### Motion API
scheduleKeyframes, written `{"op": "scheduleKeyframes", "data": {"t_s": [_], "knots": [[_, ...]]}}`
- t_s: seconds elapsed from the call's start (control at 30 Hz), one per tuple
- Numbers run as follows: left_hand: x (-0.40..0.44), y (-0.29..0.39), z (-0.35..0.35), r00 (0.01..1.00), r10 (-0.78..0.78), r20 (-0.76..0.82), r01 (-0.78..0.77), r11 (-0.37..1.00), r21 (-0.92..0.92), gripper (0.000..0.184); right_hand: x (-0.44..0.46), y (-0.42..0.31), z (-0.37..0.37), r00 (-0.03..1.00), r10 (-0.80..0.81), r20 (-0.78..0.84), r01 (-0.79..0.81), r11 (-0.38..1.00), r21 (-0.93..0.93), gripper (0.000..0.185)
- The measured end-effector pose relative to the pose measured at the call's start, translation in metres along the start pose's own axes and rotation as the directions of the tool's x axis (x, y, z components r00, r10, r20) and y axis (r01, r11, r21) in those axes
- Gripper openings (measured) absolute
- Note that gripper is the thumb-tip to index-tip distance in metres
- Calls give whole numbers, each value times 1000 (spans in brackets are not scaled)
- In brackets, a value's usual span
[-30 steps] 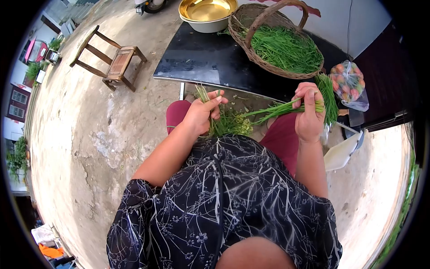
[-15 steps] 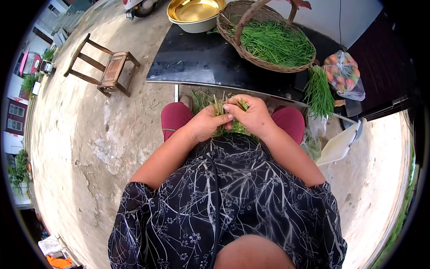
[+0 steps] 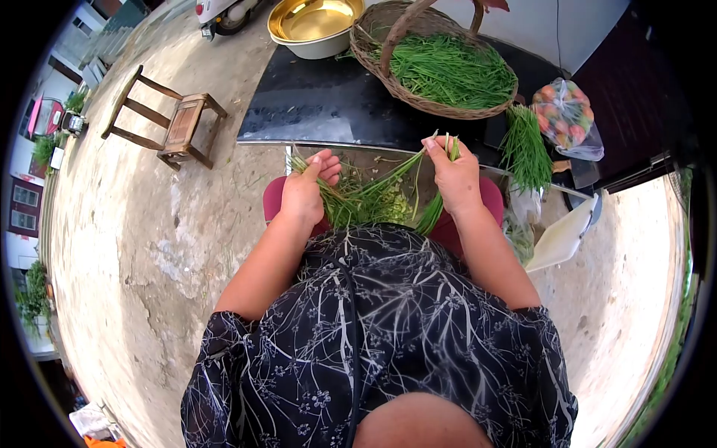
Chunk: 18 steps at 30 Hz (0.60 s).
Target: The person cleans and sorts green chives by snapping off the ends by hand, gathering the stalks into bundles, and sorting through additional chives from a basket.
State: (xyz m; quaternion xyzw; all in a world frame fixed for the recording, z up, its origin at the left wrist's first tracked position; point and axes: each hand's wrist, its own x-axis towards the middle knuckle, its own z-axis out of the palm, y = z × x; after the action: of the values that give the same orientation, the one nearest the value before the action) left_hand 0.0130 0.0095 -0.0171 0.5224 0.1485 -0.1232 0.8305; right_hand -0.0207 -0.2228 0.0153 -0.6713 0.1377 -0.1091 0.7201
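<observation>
My left hand (image 3: 305, 196) holds a bunch of thin green stalks (image 3: 340, 209) between thumb and palm, its other fingers partly curled. To the right, my right hand (image 3: 454, 179) pinches the ends of a few green stalks (image 3: 432, 213) that hang down over my lap. A long stalk stretches between the two hands. Below and between them lie loose greens with yellowish bits (image 3: 388, 205). Beyond the hands, a wicker basket (image 3: 381, 82) full of cut greens (image 3: 452, 71) stands on the black table (image 3: 299, 104).
A gold basin (image 3: 310, 21) stands at the table's far left. Right of the basket are a bundle of greens (image 3: 527, 149) and a bag of red and yellow fruit (image 3: 564, 116). A wooden chair (image 3: 179, 128) stands at left, and a scooter (image 3: 228, 15) is farther back.
My hands met in front of me half a second ago and are now apart, with stalks stretched between them. The view has shifted slightly.
</observation>
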Motion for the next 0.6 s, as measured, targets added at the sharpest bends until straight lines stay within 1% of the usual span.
{"op": "scheduleKeyframes", "data": {"t_s": [0.07,0.1,0.13,0.2,0.23,0.27,0.3,0.33,0.4,0.43,0.47,0.5,0.53,0.6], "knots": [[10,4,-12,966,129,-225,-126,992,26,25,7,3,-10,996,-69,-52,67,997,-34,17],[7,9,-9,941,162,-297,-164,986,17,22,7,2,-11,996,-68,-56,66,997,-34,17],[5,12,-7,941,162,-296,-164,986,19,22,6,1,-12,997,-61,-50,60,998,-20,16],[-3,15,-4,968,233,-88,-217,963,161,19,5,1,-9,998,-53,-41,53,999,-4,15],[-10,15,5,979,201,22,-202,966,160,16,2,2,-5,999,-44,8,44,999,29,15],[-17,14,14,985,141,99,-159,966,206,17,-1,3,0,998,-36,59,32,998,61,14],[-30,16,28,985,85,147,-129,937,325,21,-4,4,4,997,-13,80,10,999,33,13],[-36,14,34,970,42,238,-140,901,410,22,-7,5,8,996,-11,85,8,999,34,13],[-38,-2,43,939,70,337,-221,874,433,21,-13,5,14,981,15,192,-27,998,59,13],[-39,-4,44,939,70,336,-219,874,433,21,-15,8,17,978,45,206,-64,994,91,13],[-40,-3,46,947,-1,321,-166,853,494,19,-17,5,19,978,45,206,-65,994,90,13],[-41,-2,47,950,-72,303,-114,825,553,18,-21,-2,22,969,99,225,-121,989,89,13],[-40,-3,46,950,-72,304,-115,825,553,18,-24,-7,22,958,152,243,-177,980,86,13],[-38,-5,43,951,-67,303,-107,846,522,15,-25,-6,21,952,161,259,-191,977,92,17]]}}
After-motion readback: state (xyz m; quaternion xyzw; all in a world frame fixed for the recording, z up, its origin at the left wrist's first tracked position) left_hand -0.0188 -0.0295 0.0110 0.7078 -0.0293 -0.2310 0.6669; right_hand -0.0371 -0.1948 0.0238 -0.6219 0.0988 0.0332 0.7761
